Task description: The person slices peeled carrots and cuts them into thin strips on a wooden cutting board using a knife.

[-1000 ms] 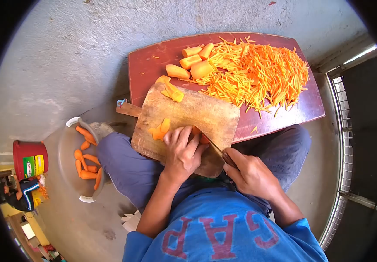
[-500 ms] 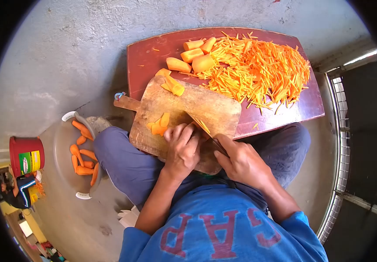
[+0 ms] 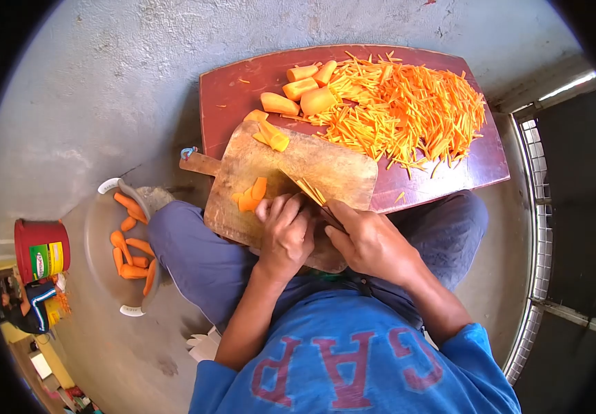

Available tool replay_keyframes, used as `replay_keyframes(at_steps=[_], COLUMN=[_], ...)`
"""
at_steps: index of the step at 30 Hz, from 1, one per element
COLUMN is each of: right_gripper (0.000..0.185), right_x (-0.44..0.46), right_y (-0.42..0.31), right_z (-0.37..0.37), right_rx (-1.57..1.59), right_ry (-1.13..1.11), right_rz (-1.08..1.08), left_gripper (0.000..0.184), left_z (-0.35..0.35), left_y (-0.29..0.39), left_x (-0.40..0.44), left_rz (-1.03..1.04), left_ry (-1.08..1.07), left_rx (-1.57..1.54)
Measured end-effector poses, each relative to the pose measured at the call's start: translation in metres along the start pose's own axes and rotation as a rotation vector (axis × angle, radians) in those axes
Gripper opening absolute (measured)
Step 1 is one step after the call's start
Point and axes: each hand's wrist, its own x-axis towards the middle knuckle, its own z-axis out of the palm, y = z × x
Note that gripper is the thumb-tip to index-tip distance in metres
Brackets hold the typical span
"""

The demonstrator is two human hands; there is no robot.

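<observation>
Right hand point(image 3: 374, 241) fingers closed round the handle of a knife point(image 3: 301, 190), thin carrot strips point(image 3: 315, 194) lying along the blade; left hand point(image 3: 285, 231) fingers curled, bunched against the cutting board point(image 3: 339, 165) beside the blade, can't tell what's pinched, anything underneath is hidden. Board sits over the lap, far part overlapping the red worktop point(image 3: 243, 76). Carrot slices point(image 3: 251, 195) lie on it just left of the left hand; thick carrot chunks point(image 3: 317, 101) and a big shred pile point(image 3: 415, 110) on the worktop, far side. Whole carrots point(image 3: 131, 269) in the basin point(image 3: 96, 255), left, on the floor. To cut well: keep left fingertips tucked behind the knuckles, slices stacked flat, short even strokes, board steady. Writing: shirt point(image 3: 339, 345) reads "GAP", upside down here; red bucket point(image 3: 25, 231) far left has a green-and-yellow label, too small to read; basin handle tags unreadable.
</observation>
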Motion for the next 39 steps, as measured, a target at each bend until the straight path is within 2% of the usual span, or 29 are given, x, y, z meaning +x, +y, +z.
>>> replay_keyframes(at_steps=[2,5,11,17,20,26,29,32,36,39], right_gripper=[0.034,0.032,0.033,0.031,0.033,0.038,0.037,0.039,0.040,0.037], right_x=[-0.010,-0.022,0.001,-0.022,-0.005,-0.018,-0.018,-0.002,-0.013,-0.024], right_y=[-0.015,-0.021,0.000,-0.025,-0.008,-0.026,-0.023,-0.004,-0.019,-0.025], right_z=[-0.013,-0.009,0.008,-0.007,0.008,-0.008,0.001,0.011,0.000,-0.003], right_rx=[0.041,0.025,-0.005,0.045,-0.014,0.010,-0.022,-0.032,-0.030,0.003], right_ry=[-0.057,-0.027,0.018,-0.052,0.055,-0.077,-0.054,0.026,-0.025,-0.055], right_rz=[0.098,0.124,-0.004,0.194,0.000,0.173,0.151,-0.013,0.083,0.146], left_gripper=[0.024,0.023,0.026,0.024,0.023,0.020,0.019,0.017,0.015,0.015], left_z=[0.001,-0.001,-0.001,0.000,0.002,0.005,0.001,0.002,0.007,0.001], left_y=[-0.001,0.000,0.000,-0.001,0.000,-0.002,-0.001,-0.001,-0.004,-0.001], left_x=[0.000,0.000,0.001,-0.001,-0.001,-0.002,-0.002,-0.002,-0.003,-0.002], left_rz=[0.007,-0.004,0.033,0.017,0.025,0.041,0.015,0.018,0.029,-0.002], left_ry=[0.026,0.029,0.035,0.043,0.056,0.103,0.059,0.059,0.130,0.093], left_rx=[-0.042,-0.066,-0.038,-0.054,-0.044,-0.038,-0.028,-0.018,-0.054,-0.071])
